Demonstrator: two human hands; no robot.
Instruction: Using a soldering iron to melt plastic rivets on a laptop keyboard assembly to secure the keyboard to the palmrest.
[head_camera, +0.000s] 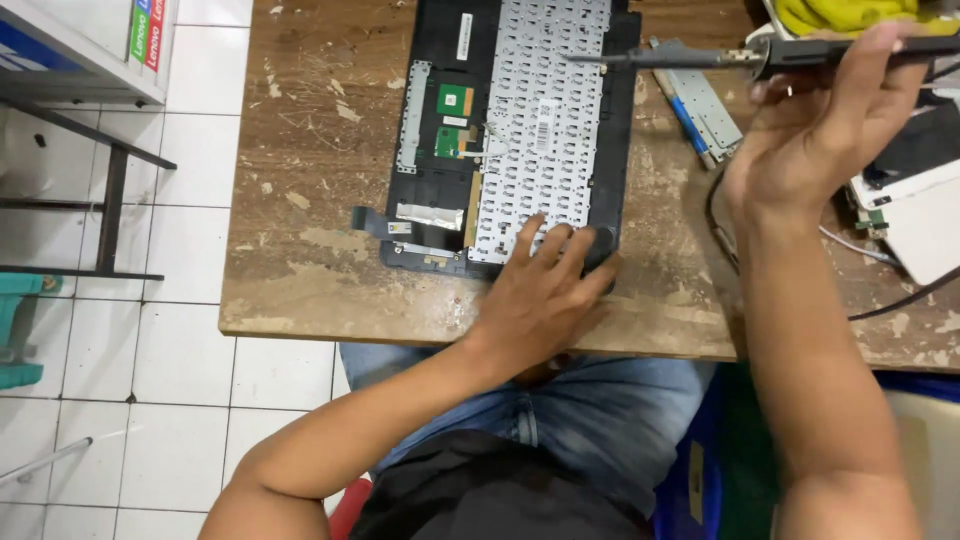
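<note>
A black laptop top case lies upside down on the worn wooden table, showing the silver back plate of its keyboard and small green circuit boards. My left hand rests flat on the near right corner of the case, fingers spread on the metal plate. My right hand is raised over the table's right side and grips a soldering iron, whose thin tip points left over the keyboard plate.
A metal bracket with a blue strip lies right of the case. Cables, a white device and a yellow cloth crowd the right end. A metal shelf frame stands on the white tiled floor at left.
</note>
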